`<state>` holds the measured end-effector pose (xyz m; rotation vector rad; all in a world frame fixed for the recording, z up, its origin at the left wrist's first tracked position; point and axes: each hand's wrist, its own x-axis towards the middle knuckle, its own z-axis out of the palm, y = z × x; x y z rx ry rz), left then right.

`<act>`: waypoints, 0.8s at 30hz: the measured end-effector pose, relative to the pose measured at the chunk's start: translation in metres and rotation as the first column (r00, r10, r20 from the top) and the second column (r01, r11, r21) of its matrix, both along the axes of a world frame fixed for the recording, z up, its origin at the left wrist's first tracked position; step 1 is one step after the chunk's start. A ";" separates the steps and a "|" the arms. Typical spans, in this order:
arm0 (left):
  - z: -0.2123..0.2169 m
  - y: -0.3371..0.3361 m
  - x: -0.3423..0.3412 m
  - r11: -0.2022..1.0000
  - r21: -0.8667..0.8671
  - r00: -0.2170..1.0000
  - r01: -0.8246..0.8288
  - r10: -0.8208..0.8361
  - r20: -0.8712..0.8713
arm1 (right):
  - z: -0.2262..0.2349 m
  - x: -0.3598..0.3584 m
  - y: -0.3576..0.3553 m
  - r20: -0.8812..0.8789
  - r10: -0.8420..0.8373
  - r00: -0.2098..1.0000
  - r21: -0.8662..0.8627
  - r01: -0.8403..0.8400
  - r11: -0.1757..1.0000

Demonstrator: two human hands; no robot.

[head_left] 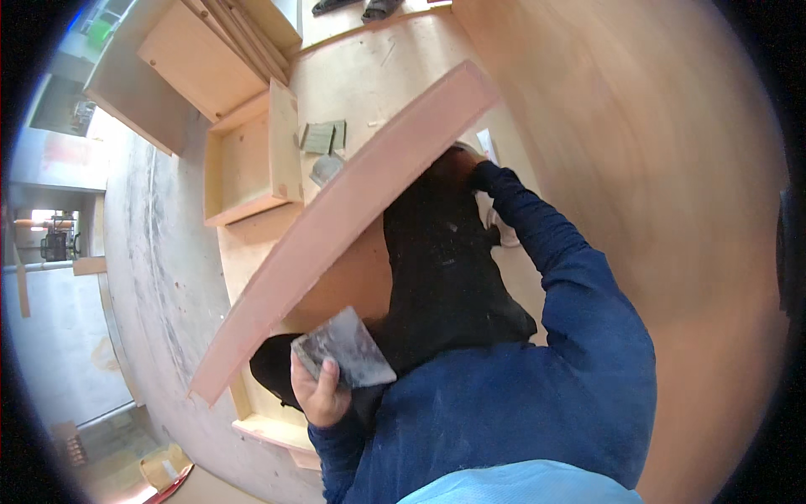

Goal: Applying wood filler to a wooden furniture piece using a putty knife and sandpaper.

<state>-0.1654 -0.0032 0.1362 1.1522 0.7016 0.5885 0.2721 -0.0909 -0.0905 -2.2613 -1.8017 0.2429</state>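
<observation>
My left hand [321, 395] grips a flat grey square plate [348, 349] with a smeared surface, the thumb lying over its near edge. Across my legs, slanting from near left to far right, lies a long pinkish board [353, 218]. My right arm stretches forward along the board's right side. Its hand [467, 165] is in shadow beside the board's far part, and its fingers are hidden. Left of the board, partly covered by it, is a scraper with a grey blade [326, 170]. Touching its handle is a greenish, flat rectangular piece [319, 137].
An open wooden drawer box [252, 160] stands at the left, with wooden panels [201, 63] behind it. A large wood sheet [638, 168] runs along my right side. A white tube [487, 144] lies beyond my right hand, and dark shoes [378, 10] are at the far edge.
</observation>
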 end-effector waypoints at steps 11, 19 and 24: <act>-0.006 0.007 0.081 0.942 0.308 0.990 0.131 -0.107 -0.091 | 0.014 -0.033 -0.072 -0.606 -0.429 0.670 0.213 0.656 0.724; -0.017 -0.013 0.126 0.807 0.452 0.914 0.379 -0.249 -0.320 | 0.060 -0.054 -0.101 -0.536 -0.385 0.751 0.480 0.646 0.593; -0.039 -0.054 0.195 0.883 0.256 0.919 0.393 -0.371 -0.131 | 0.108 -0.081 -0.127 -0.742 -0.409 0.531 0.378 0.836 0.398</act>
